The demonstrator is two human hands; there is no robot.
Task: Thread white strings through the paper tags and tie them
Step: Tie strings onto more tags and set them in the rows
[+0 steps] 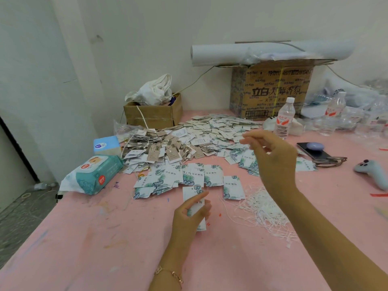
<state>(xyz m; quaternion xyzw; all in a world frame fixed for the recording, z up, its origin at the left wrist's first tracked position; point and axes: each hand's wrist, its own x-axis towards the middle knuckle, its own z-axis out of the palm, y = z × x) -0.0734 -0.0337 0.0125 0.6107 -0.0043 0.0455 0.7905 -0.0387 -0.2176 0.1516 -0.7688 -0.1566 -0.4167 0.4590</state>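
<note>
A pink surface [100, 238] fills the lower frame. At lower centre, the person's left grip [190, 215] clasps one leaf-printed paper tag [190, 194], held upright just above the surface. The right grip [273, 156] is raised at centre right with its fingers curled and thumb near the forefinger; I cannot tell whether it pinches anything. A tangle of white strings [266, 208] lies below that hand. More tags [197, 177] lie in a row beyond the left grip, and a large heap of tags [210, 131] spreads behind. A pack of wipes [94, 175] sits at left.
</note>
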